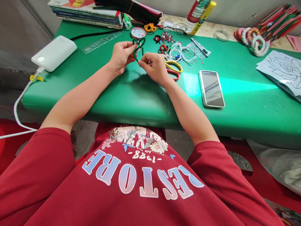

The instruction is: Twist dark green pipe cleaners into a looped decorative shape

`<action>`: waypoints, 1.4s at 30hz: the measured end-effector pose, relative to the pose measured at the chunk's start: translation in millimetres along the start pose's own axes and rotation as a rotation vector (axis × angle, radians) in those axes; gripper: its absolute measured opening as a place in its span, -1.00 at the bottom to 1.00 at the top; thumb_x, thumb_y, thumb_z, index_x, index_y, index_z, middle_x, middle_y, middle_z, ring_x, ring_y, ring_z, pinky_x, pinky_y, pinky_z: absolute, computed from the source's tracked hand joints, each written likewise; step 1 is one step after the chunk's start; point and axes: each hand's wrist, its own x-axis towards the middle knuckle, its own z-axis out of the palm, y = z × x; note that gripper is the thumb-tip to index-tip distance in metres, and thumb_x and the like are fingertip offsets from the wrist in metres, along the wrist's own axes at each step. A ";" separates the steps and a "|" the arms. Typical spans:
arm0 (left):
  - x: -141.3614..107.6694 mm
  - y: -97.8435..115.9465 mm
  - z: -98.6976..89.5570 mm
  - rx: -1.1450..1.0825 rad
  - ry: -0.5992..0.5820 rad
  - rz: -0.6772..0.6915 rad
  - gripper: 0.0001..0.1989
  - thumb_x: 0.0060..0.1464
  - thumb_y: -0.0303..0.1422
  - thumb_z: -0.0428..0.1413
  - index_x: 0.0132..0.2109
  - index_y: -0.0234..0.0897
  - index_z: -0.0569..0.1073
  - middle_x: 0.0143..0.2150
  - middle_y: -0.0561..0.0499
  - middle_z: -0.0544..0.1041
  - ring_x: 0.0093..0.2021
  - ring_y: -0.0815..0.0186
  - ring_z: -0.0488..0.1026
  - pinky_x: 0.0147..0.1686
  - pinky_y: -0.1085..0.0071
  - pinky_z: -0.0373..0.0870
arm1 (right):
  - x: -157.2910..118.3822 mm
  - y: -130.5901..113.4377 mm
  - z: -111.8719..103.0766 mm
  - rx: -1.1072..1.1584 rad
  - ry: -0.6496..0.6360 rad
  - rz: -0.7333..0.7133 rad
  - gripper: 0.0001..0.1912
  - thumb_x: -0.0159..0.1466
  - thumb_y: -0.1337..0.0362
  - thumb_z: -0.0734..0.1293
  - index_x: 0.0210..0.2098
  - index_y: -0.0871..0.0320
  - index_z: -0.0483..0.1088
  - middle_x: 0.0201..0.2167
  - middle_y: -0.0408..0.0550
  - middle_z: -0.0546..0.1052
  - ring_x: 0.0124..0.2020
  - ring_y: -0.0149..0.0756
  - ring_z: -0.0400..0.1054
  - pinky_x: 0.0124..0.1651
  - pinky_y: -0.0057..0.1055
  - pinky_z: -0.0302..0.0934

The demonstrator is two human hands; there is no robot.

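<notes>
A dark green pipe cleaner (142, 40), bent into loops at its top, is held up above the green table between both hands. The fingers of my left hand (122, 56) pinch it at the left, just under the loops. Lower down, my right hand (154, 66) is closed on its bottom end, thumb against the fingers. Beside the right wrist lie scissors (175, 66) with one yellow and one red handle, their blades hidden by the hand. White pipe cleaner pieces (176, 50) and small red ones (164, 48) lie just beyond.
A white power bank (54, 53) with a cable sits at the left, near a clear ruler (102, 41). To the right lies a phone (211, 88). Stacked books (87, 15), glasses (175, 26), a bottle (196, 12) and bundled pipe cleaners (277, 25) line the back. Line-drawing sheets (282, 70) lie far right.
</notes>
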 end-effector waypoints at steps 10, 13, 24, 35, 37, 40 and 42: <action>-41.3 45.7 25.7 0.251 0.099 0.175 -0.45 0.35 -0.80 0.37 -0.40 -0.12 0.40 -0.46 0.16 0.44 -0.50 0.36 0.40 -0.50 0.37 0.29 | 4.5 34.9 -6.8 0.004 0.029 -0.040 -0.62 0.42 -0.05 0.63 -0.39 -0.22 0.43 -0.14 -0.01 0.80 0.16 0.28 0.69 0.49 0.23 0.55; -44.3 51.5 28.1 0.329 0.140 0.229 -0.43 0.34 -0.90 0.33 -0.40 -0.15 0.42 -0.47 0.20 0.44 -0.47 0.38 0.41 -0.38 0.36 0.32 | 4.5 36.4 -7.7 0.017 0.042 -0.027 -0.66 0.42 -0.06 0.63 -0.36 -0.25 0.47 -0.09 -0.05 0.83 0.18 0.29 0.69 0.55 0.24 0.55; -7.3 3.9 3.6 0.249 0.100 0.311 -0.19 -0.13 0.51 0.66 -0.37 0.04 0.44 -0.42 0.10 0.53 -0.43 0.22 0.44 -0.50 0.16 0.42 | -6.6 9.5 -4.0 0.187 0.115 0.093 -0.74 0.27 -0.21 0.59 -0.30 -0.31 0.56 0.00 -0.01 0.85 0.21 0.36 0.71 0.16 0.23 0.61; 10.6 -11.8 -4.5 0.206 0.127 0.182 -0.13 -0.44 0.77 0.49 -0.27 0.26 0.64 -0.25 0.00 0.72 -0.19 -0.04 0.57 -0.32 -0.15 0.53 | -2.3 -0.6 -13.7 0.006 -0.067 0.062 -0.32 0.10 -0.68 0.63 -0.33 -0.32 0.49 -0.16 0.06 0.73 0.06 0.16 0.55 0.11 0.09 0.50; 2.6 -3.0 -0.3 0.173 0.163 0.150 -0.14 -0.47 0.73 0.55 -0.32 0.23 0.60 -0.28 0.03 0.75 -0.23 0.01 0.55 -0.35 -0.08 0.50 | -3.9 1.2 -14.4 0.020 -0.065 0.065 -0.36 0.17 -0.65 0.62 -0.34 -0.34 0.49 -0.18 0.05 0.72 0.14 0.22 0.56 0.09 0.12 0.52; -16.4 16.9 8.7 0.150 0.200 0.099 -0.17 -0.30 0.56 0.70 -0.36 0.11 0.52 -0.31 0.05 0.74 -0.32 0.13 0.52 -0.40 0.08 0.40 | -7.8 3.6 -16.4 0.093 -0.015 0.054 -0.49 0.38 -0.51 0.57 -0.37 -0.35 0.53 -0.07 0.04 0.78 0.32 0.36 0.58 0.13 0.26 0.57; -28.4 30.1 12.2 0.152 0.149 0.062 -0.31 0.01 0.23 0.81 -0.30 -0.02 0.55 -0.25 0.02 0.75 -0.32 0.20 0.56 -0.37 0.18 0.45 | -7.9 5.2 -16.8 0.145 0.059 0.056 -0.59 0.33 -0.40 0.60 -0.37 -0.37 0.54 -0.01 -0.01 0.81 0.32 0.41 0.62 0.21 0.32 0.59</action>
